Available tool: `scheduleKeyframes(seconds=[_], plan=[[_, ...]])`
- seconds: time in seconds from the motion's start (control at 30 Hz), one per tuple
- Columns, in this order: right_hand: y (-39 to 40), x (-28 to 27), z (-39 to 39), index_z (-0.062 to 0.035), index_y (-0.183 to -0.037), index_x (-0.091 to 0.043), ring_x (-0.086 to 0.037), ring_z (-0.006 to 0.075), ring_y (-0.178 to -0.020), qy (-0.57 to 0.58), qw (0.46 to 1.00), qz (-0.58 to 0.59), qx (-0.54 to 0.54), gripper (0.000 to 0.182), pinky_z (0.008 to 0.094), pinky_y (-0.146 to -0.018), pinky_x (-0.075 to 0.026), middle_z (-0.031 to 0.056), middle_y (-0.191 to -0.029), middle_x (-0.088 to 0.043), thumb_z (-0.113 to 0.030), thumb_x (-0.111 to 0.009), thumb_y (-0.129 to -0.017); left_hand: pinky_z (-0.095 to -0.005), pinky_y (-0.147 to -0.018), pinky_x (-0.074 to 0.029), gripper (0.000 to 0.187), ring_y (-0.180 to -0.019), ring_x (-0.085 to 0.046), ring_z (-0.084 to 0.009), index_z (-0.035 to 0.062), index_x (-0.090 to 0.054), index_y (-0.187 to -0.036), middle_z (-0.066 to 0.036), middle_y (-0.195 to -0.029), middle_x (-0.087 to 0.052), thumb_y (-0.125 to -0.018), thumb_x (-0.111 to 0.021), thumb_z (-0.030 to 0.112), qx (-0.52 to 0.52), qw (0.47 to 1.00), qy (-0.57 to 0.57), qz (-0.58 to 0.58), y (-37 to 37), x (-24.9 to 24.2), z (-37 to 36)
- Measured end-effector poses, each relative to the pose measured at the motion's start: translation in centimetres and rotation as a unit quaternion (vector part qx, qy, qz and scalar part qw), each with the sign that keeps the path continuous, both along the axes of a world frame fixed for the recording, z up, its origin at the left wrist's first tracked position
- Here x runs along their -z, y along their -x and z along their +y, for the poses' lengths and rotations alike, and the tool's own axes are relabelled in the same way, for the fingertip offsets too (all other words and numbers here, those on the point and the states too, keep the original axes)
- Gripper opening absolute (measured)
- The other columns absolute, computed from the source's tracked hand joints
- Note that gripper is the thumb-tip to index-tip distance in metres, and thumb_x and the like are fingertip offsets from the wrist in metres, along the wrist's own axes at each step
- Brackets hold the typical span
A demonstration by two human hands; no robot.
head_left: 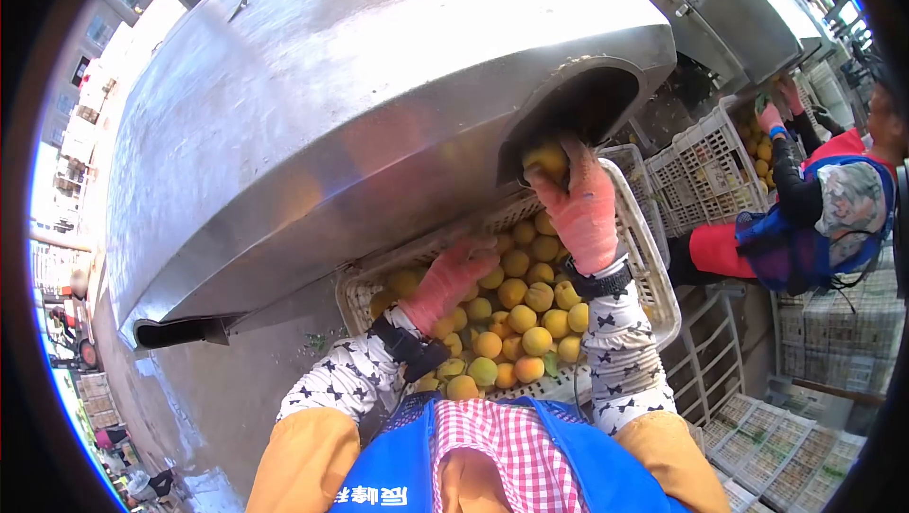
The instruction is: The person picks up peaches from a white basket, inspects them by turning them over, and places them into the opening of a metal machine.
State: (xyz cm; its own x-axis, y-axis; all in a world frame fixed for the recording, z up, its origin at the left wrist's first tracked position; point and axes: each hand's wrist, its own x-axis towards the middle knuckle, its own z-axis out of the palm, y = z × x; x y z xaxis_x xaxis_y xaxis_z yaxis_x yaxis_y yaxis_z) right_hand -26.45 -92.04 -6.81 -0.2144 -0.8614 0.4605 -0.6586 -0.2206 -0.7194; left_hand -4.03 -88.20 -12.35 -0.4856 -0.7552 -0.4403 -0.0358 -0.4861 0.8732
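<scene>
My right hand (579, 205), in a pink glove, is closed round a yellow peach (545, 162). It holds the fruit at the dark round opening (592, 101) in the metal housing's side. Lower down, my left hand (453, 276), gloved alike, reaches over the peaches (512, 292) with its fingers stretched out and slightly smeared. These yellow-orange peaches fill a pale plastic crate (653, 267) in front of me, partly under the housing's edge.
A large shiny metal housing (312, 134) spans the view above the crate. To the right, a person (805, 201) in pink gloves works at another crate (705, 163) of fruit. A metal rail frame (715, 352) and stacked crates (786, 456) stand at the lower right.
</scene>
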Motion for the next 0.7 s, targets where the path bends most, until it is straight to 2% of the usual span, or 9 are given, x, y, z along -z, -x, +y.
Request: scheduleKeyframes(seconds=[0.07,0.13,0.23,0.27,0.33,0.37,0.5,0.6,0.7], plan=[[-0.4,2.3,-1.9,0.0015,-0.129,-0.054,-0.063,0.0411,-0.102,0.043,0.996,0.076,0.031,0.064,0.0435,-0.085,-0.053,0.0246,-0.112,-0.063,-0.029,-0.079,-0.080,-0.0380,-0.096,-0.048,0.054,-0.118,-0.057,-0.0216,0.0079,-0.056,-0.133,-0.010,-0.131,-0.059,-0.092,-0.067,0.042,0.038,0.997,-0.032,-0.062,-2.1,0.8,0.0],[-1.6,3.6,-3.1,0.0052,-0.126,-0.055,-0.063,0.0422,-0.102,0.011,0.975,0.189,0.121,0.065,0.0427,-0.090,-0.052,0.0261,-0.111,-0.064,-0.034,-0.079,-0.080,-0.0432,-0.100,-0.044,0.059,-0.120,-0.054,-0.0298,0.0072,-0.054,-0.136,-0.015,-0.130,-0.057,-0.087,-0.069,0.035,0.268,0.815,0.338,-0.388,-5.2,1.4,0.3],[-2.9,2.8,-5.9,0.0059,-0.123,-0.056,-0.065,0.0418,-0.096,-0.011,0.982,0.116,0.145,0.064,0.0426,-0.084,-0.054,0.0243,-0.108,-0.066,-0.036,-0.079,-0.080,-0.0473,-0.099,-0.043,0.071,-0.122,-0.049,-0.0356,0.0088,-0.054,-0.137,-0.015,-0.129,-0.056,-0.077,-0.074,0.041,0.367,0.677,0.412,-0.488,-9.6,5.5,1.2],[-2.2,1.7,-6.2,0.0052,-0.122,-0.057,-0.066,0.0403,-0.093,0.046,0.982,0.118,0.140,0.062,0.0417,-0.082,-0.055,0.0233,-0.106,-0.066,-0.034,-0.080,-0.079,-0.0473,-0.099,-0.043,0.071,-0.122,-0.049,-0.0356,0.0088,-0.054,-0.137,-0.015,-0.129,-0.056,-0.077,-0.074,0.041,0.372,0.684,0.396,-0.487,-9.7,5.3,1.3],[-0.3,-0.6,-5.4,0.0039,-0.121,-0.060,-0.067,0.0310,-0.090,0.130,0.978,-0.146,-0.075,0.051,0.0367,-0.080,-0.054,0.0187,-0.104,-0.067,-0.025,-0.078,-0.083,-0.0456,-0.097,-0.043,0.072,-0.126,-0.045,-0.0333,0.0100,-0.058,-0.133,-0.010,-0.130,-0.056,-0.073,-0.074,0.047,0.484,0.504,0.476,-0.535,-9.4,4.0,0.9],[0.5,-1.1,-4.0,0.0039,-0.121,-0.060,-0.067,0.0310,-0.090,0.117,0.979,-0.146,-0.076,0.051,0.0367,-0.080,-0.054,0.0187,-0.104,-0.067,-0.025,-0.078,-0.083,-0.0456,-0.097,-0.043,0.072,-0.126,-0.045,-0.0333,0.0100,-0.058,-0.133,-0.010,-0.130,-0.056,-0.073,-0.074,0.047,0.488,0.512,0.469,-0.529,-8.8,4.1,0.5],[1.9,-0.1,3.2,-0.0034,-0.108,-0.068,-0.067,0.0208,-0.089,-0.172,0.977,-0.083,-0.094,0.026,0.0305,-0.081,-0.053,0.0100,-0.099,-0.067,-0.016,-0.075,-0.087,-0.0443,-0.100,-0.038,0.074,-0.124,-0.044,-0.0282,0.0119,-0.064,-0.130,-0.008,-0.127,-0.058,-0.070,-0.075,0.054,0.641,0.399,0.362,-0.547,-5.3,4.6,-1.0],[2.6,7.8,6.8,-0.0083,-0.116,-0.067,-0.065,0.0377,-0.102,-0.408,0.847,0.216,-0.264,0.036,0.0441,-0.087,-0.054,0.0168,-0.110,-0.066,-0.024,-0.070,-0.084,-0.0446,-0.103,-0.036,0.073,-0.125,-0.044,-0.0275,0.0125,-0.069,-0.124,-0.008,-0.127,-0.059,-0.069,-0.075,0.059,0.675,0.350,0.361,-0.540,-4.3,4.6,-0.5],[0.1,12.5,8.2,-0.0052,-0.122,-0.063,-0.063,0.0308,-0.113,-0.485,0.706,0.436,-0.276,0.043,0.0431,-0.093,-0.053,0.0152,-0.118,-0.065,-0.019,-0.067,-0.081,-0.0459,-0.103,-0.035,0.072,-0.125,-0.048,-0.0282,0.0124,-0.072,-0.121,-0.009,-0.128,-0.060,-0.069,-0.074,0.063,0.698,0.315,0.331,-0.552,-4.7,4.8,-0.6]])
